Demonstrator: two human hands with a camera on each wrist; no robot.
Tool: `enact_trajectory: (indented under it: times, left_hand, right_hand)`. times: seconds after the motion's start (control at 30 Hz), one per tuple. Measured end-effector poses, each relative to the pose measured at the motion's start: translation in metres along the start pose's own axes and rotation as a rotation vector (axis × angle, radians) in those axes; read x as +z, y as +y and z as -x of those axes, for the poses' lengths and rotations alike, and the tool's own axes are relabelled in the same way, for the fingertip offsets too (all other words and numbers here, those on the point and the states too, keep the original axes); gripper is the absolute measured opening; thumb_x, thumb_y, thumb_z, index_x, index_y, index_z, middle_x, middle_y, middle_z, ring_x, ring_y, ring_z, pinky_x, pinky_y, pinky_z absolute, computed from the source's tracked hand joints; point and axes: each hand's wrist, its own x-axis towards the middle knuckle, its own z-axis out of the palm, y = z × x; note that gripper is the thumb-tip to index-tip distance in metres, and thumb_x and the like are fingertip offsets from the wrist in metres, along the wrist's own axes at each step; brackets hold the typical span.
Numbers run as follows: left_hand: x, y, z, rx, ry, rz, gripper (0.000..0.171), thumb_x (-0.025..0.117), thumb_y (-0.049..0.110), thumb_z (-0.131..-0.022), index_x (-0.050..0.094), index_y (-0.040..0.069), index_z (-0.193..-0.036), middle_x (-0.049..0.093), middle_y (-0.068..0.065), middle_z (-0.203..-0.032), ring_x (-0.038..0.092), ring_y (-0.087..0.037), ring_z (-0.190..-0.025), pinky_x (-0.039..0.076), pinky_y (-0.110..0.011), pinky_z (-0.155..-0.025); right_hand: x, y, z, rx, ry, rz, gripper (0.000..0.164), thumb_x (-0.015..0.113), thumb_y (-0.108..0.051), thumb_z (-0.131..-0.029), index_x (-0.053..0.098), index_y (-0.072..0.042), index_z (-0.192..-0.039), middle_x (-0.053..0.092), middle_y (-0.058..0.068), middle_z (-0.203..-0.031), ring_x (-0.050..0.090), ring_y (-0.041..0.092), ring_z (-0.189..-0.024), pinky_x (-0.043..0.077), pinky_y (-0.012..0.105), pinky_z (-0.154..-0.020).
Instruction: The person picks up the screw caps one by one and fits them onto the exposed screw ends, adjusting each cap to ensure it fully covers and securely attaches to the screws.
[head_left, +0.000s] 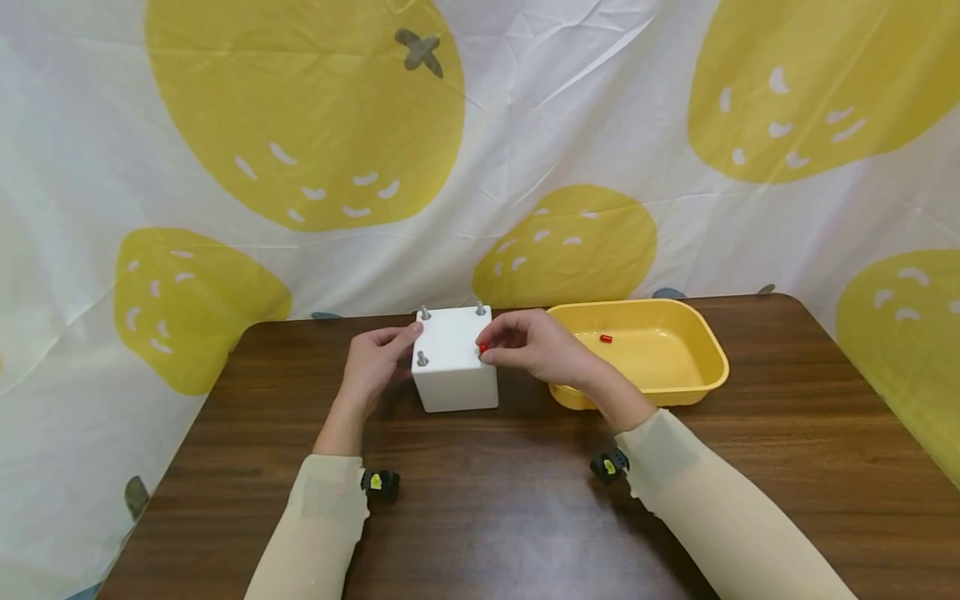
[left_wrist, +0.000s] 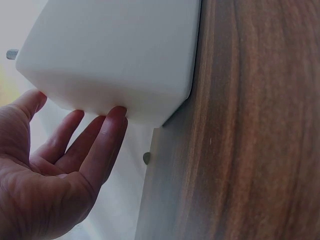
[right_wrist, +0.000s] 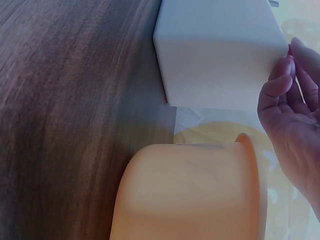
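Piece [head_left: 483, 347] (small, red) sits between the right-hand fingers [head_left: 501, 324].

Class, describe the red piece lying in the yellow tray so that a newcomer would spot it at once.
On the brown table, find the yellow tray to the right of the white block. Inside it, left of centre, lies a small red piece. It lies loose there, while the other red piece is pinched in the right hand's grip.
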Motion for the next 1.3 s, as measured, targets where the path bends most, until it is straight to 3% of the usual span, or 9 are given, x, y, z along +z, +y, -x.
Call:
enact_trajectory:
  times: [0.4, 0.63, 1.13, 1.3]
  left_hand:
    - [0.0, 0.0, 0.0, 0.008, -0.003, -0.002, 0.06, 0.075, 0.052, -0.098, 0.072, 0.003, -0.133, 0.07, -0.016, -0.132, 0.069, -0.028, -0.113, 0.06, -0.053, -0.095]
    - [-0.001, 0.0, 0.0, 0.01, -0.005, 0.003, 0.059, 0.075, 0.05, -0.099, 0.072, 0.003, -0.133, 0.07, -0.016, -0.132, 0.069, -0.028, -0.112, 0.059, -0.054, -0.096]
    - [-0.002, 0.0, -0.001, 0.016, -0.002, 0.007, 0.058, 0.076, 0.05, -0.098, 0.073, 0.003, -0.132, 0.071, -0.015, -0.13, 0.069, -0.026, -0.11, 0.06, -0.053, -0.095]
    - [-0.002, -0.001, -0.001, 0.022, -0.002, 0.014, 0.057, 0.076, 0.049, -0.098, 0.074, 0.002, -0.13, 0.072, -0.016, -0.128, 0.07, -0.025, -0.108, 0.06, -0.054, -0.094]
  right_hand:
    - [0.003, -0.001, 0.002, 0.016, 0.019, -0.03, 0.014, 0.085, -0.008, -0.092, 0.078, -0.006, -0.104, 0.073, 0.006, -0.096, 0.066, 0.024, -0.086, 0.056, 0.026, -0.074]
    - [0.0, 0.0, 0.005, 0.033, 0.019, -0.033, 0.022, 0.086, -0.008, -0.09, 0.076, -0.004, -0.109, 0.074, 0.007, -0.099, 0.067, 0.025, -0.09, 0.057, 0.027, -0.078]
    - [-0.033, 0.002, 0.02, 0.09, 0.077, 0.076, 0.027, 0.085, -0.021, -0.094, 0.075, -0.011, -0.117, 0.072, 0.006, -0.104, 0.066, 0.025, -0.097, 0.056, 0.033, -0.079]
    - [-0.044, 0.006, 0.027, 0.119, 0.092, 0.094, 0.029, 0.084, -0.026, -0.095, 0.074, -0.013, -0.119, 0.073, 0.005, -0.105, 0.066, 0.025, -0.097, 0.056, 0.037, -0.07]
